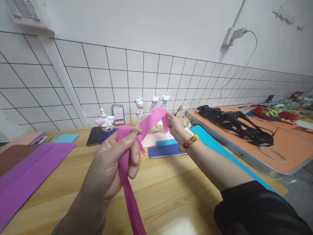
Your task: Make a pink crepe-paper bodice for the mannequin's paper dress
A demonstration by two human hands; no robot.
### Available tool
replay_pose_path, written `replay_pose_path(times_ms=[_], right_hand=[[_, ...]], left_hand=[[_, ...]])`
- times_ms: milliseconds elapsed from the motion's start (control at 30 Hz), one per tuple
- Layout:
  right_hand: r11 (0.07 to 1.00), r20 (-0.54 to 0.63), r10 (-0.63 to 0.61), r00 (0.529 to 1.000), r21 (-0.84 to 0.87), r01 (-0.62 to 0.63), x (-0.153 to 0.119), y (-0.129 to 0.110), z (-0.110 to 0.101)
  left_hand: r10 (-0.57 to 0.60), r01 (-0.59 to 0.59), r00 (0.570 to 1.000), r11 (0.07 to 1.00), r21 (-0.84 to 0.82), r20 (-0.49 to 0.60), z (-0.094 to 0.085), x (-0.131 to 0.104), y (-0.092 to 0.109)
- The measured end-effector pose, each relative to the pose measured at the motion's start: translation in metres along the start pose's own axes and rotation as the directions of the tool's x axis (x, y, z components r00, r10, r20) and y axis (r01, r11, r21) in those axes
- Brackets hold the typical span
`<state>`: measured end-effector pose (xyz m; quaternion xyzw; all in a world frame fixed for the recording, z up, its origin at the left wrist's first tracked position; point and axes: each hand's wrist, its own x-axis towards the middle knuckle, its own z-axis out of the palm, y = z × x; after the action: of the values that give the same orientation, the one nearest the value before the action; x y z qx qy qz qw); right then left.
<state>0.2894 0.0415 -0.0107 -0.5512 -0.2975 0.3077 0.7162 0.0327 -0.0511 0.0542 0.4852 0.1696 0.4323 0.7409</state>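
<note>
A long pink strip [151, 122] of thin crepe-like material stretches between my two hands above the table. My left hand [119, 156] pinches it between thumb and fingers at the near side, and a long tail hangs down toward the bottom edge. Farther off, my right hand [174, 124] is closed on the strip's far part, with a short end drooping below the fingertips. Pointed blades, apparently scissors [179, 110], show just behind the right hand; I cannot tell whether it holds them. The strip has a jagged end near the left fingers.
Several small white dress-form figures [139, 106] stand by the tiled wall, beside a phone showing a timer [118, 115]. Folded blue sheets [166, 151] lie under my hands, purple sheets [36, 166] at left. At right, an orange-topped table [288, 153] bears a black strap-like object [234, 122].
</note>
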Motion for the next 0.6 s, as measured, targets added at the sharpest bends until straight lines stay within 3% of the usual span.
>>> replay_pose_path(times_ms=[167, 300, 400, 533, 600], right_hand=[[0.952, 0.159, 0.037, 0.987, -0.306, 0.014, -0.01, 0.011, -0.019], [0.859, 0.353, 0.055, 0.934, -0.493, 0.136, -0.027, 0.02, -0.042], [0.775, 0.533, 0.107, 0.839, -0.573, 0.265, -0.055, 0.031, -0.063], [0.671, 0.733, 0.218, 0.645, -0.592, 0.446, -0.102, 0.042, -0.1], [0.619, 0.766, 0.235, 0.598, -0.593, 0.516, -0.116, 0.045, -0.116]], left_hand=[[-0.053, 0.053, 0.999, 0.998, -0.019, 0.014, 0.001, 0.005, -0.004], [-0.09, 0.09, 0.996, 0.996, -0.025, 0.0, -0.002, 0.009, -0.006], [-0.109, 0.109, 0.994, 0.994, -0.017, -0.023, -0.004, 0.012, -0.009], [-0.15, 0.15, 0.988, 0.989, -0.005, -0.03, -0.004, 0.016, -0.014], [-0.175, 0.175, 0.985, 0.984, 0.017, -0.009, -0.003, 0.019, -0.019]])
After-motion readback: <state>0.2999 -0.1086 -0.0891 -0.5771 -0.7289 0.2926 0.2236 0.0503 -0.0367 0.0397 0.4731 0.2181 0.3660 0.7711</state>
